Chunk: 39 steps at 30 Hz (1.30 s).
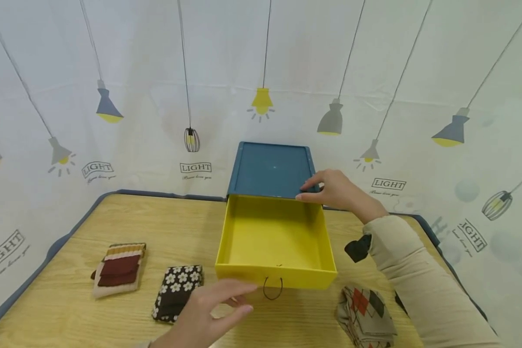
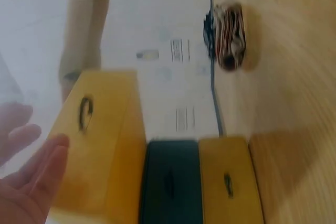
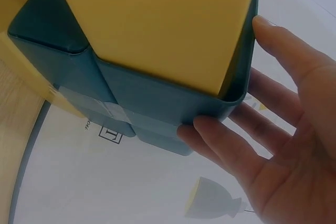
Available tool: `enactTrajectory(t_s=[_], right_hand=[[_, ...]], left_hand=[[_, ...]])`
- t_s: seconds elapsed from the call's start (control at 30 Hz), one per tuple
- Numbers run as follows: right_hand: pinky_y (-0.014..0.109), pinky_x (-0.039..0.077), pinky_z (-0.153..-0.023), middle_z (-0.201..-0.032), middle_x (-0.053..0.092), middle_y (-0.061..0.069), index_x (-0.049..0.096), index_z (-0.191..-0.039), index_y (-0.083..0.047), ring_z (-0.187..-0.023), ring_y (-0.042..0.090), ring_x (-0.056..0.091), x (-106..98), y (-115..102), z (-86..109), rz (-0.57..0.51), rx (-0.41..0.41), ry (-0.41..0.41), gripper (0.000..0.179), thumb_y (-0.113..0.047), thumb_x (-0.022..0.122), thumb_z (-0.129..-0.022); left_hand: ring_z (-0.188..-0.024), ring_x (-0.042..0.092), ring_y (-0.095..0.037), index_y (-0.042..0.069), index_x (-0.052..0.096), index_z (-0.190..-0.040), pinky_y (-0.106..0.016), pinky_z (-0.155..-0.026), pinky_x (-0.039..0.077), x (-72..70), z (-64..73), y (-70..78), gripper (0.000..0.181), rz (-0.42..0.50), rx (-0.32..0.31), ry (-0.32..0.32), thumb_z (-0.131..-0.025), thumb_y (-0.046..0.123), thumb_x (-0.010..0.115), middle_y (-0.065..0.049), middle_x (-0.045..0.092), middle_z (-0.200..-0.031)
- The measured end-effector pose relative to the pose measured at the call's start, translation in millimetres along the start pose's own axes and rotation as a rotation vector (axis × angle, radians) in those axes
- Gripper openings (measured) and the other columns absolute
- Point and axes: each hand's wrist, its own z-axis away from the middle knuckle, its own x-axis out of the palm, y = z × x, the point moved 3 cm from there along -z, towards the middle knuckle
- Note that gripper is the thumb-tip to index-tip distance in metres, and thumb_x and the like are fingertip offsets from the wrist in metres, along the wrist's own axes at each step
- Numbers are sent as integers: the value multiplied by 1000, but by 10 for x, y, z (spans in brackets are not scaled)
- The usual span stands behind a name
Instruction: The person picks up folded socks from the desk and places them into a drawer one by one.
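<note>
A small drawer box with a blue top [image 1: 274, 169] stands at the table's far edge, its upper yellow drawer [image 1: 275, 278] pulled out and empty. My right hand [image 1: 336, 191] holds the box at its front right top corner; in the right wrist view its thumb [image 3: 283, 40] lies along the blue casing's rim [image 3: 173, 85]. My left hand [image 1: 210, 309] hovers just in front of the drawer, left of its thin dark loop handle [image 1: 272, 292], fingers apart and holding nothing. Below the drawer, a closed blue drawer [image 2: 173, 192] and a closed yellow drawer [image 2: 228, 177] show in the left wrist view.
Folded striped socks [image 1: 119, 270] and black flowered socks [image 1: 178, 290] lie on the left of the wooden table [image 1: 173, 217]. Argyle socks [image 1: 367, 314] lie at the right, below my right sleeve [image 1: 426, 285]. A lamp-print curtain [image 1: 226, 58] hangs behind the box.
</note>
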Motion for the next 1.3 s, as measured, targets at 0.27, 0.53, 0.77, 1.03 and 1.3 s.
enactTrajectory(t_s=[0.27, 0.53, 0.77, 1.03, 1.3], right_hand=[[40, 47, -76, -108, 59, 13, 67, -103, -5, -99, 28, 52, -1, 13, -10, -2, 7, -9, 34, -31, 65, -80], [39, 47, -77, -106, 60, 12, 67, -103, -5, -98, 27, 53, -3, 8, -20, -7, 0, -9, 34, -30, 65, -80], [40, 47, -77, -105, 60, 12, 67, -103, -5, -98, 28, 52, -7, -4, -15, -9, 0, -14, 33, -29, 65, -81], [38, 48, -74, -106, 60, 12, 67, -102, -5, -97, 26, 54, -36, -8, -40, -13, -14, 5, 33, -29, 66, -80], [35, 49, -71, -104, 61, 10, 67, -101, -5, -95, 25, 55, 1, 11, -8, -27, -14, 9, 32, -29, 67, -79]], left_hand=[[-70, 56, -5, 3, 65, -99, -15, -58, 48, -805, 307, -164, 35, -225, -88, 307, -68, -13, 67, -1, 60, -88], [-83, 51, 0, 5, 58, -113, -20, -64, 49, -1677, 652, -912, 30, -466, -580, 187, -85, 15, 60, 0, 51, -107], [-106, 36, -49, -5, 36, -131, -56, -76, 40, -2126, 852, -1382, 58, -435, -829, -86, -89, 31, 53, -32, 33, -127], [-113, 22, -57, -10, 1, -137, -59, -83, 35, -2290, 1127, -1757, 88, -258, -1125, -215, -87, 39, 53, -45, 13, -127], [-113, 25, -56, -17, 5, -133, -57, -84, 36, -2311, 1174, -1862, 94, -322, -1185, -292, -85, 48, 52, -46, 18, -126]])
